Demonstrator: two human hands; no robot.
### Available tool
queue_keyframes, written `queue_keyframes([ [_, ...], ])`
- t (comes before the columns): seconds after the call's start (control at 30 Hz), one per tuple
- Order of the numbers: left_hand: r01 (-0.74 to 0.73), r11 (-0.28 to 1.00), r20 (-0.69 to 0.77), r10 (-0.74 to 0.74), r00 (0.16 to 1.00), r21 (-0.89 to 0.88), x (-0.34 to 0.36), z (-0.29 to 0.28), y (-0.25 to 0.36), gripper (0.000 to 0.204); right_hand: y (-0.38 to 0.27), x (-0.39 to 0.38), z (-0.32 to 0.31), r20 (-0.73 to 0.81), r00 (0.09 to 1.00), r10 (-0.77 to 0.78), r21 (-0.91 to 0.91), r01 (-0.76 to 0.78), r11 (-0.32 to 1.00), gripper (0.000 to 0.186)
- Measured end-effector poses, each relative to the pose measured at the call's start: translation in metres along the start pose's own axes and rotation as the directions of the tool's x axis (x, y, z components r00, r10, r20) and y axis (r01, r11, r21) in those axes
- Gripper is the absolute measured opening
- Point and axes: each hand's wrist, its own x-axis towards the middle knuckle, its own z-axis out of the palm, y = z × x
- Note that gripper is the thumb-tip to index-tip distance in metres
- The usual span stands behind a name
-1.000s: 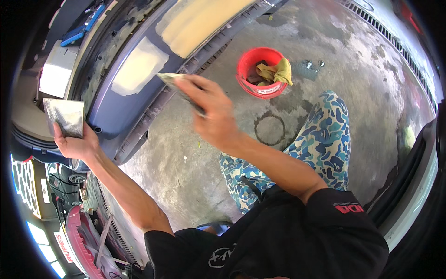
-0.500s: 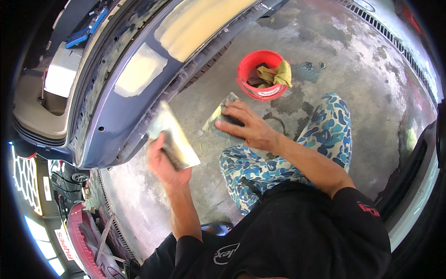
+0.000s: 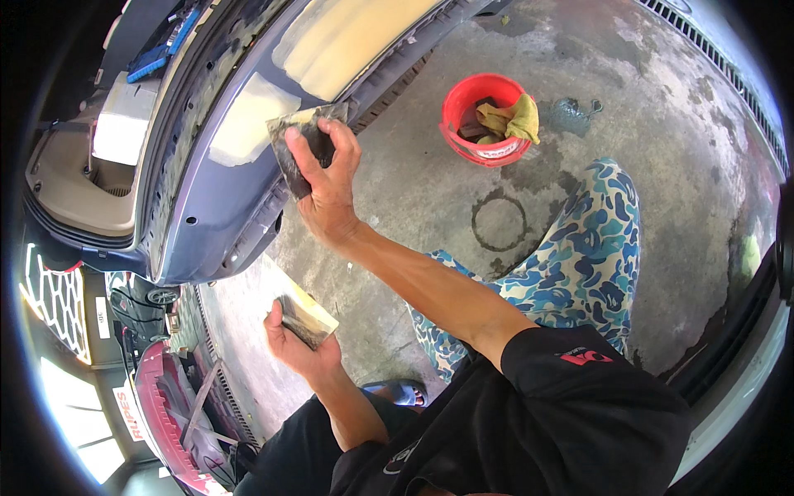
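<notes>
Bucket (image 3: 485,124) contents beneath cloth (image 3: 513,118) hidden.

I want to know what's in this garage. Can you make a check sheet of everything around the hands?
Surface: grey concrete floor, stained, with a dark ring mark.
Job's things: blue car bumper with pale filler patches; flat spreader; small board.
Clutter: red bucket holding a yellow rag.
Hands: right hand holds the spreader against the bumper; left hand holds the board low.
Cables: nothing seen.
Surroundings: open car body at left; floor drain grate.
</notes>
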Motion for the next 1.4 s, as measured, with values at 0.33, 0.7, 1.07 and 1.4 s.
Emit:
queue_keyframes([
  [0.33,0.033,0.999,-0.052,-0.035,0.998,-0.032,-0.009,0.000,-0.007,0.019,0.063,0.116,-0.046,-0.128,0.989,-0.073,-0.221,0.043,0.974,0.063],
  [0.7,0.200,0.979,0.092,-0.196,0.976,-0.033,0.010,-0.027,-0.029,0.021,0.068,0.143,-0.139,-0.325,0.855,0.404,0.176,-0.365,0.914,0.044],
  [1.07,0.658,0.733,0.451,-0.653,0.608,0.174,-0.022,0.140,-0.113,0.060,0.044,0.120,-0.232,0.752,0.439,0.491,0.109,-0.818,0.565,0.055],
  [1.4,0.207,0.961,0.527,-0.274,0.805,0.183,0.042,0.127,-0.072,0.039,0.002,0.166,-0.265,0.736,0.639,0.222,-0.446,0.211,0.870,0.039],
])
